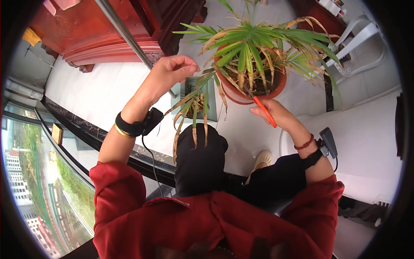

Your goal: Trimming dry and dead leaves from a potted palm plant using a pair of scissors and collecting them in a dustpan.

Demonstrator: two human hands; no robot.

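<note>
A palm-like potted plant [250, 42] with green fronds and brown, dried tips grows in a round terracotta-coloured pot [236, 94]. My right hand [275, 113] grips orange-handled scissors [265, 111] at the pot's near rim; their blades point in among the stems and are partly hidden. My left hand [174, 73] is raised left of the pot, fingers curled, beside a drooping frond [203, 77]. Whether its fingertips pinch a leaf tip cannot be told. Beneath that frond, a grey-green dustpan [210, 110] on the floor holds brown and green leaf clippings [195, 105].
A metal pole [124, 32] slants down to the dustpan. Carved red wooden furniture [106, 48] stands at the upper left, a white plastic chair [359, 42] at the upper right. A window [48, 181] is at the left, a white surface [349, 142] at the right.
</note>
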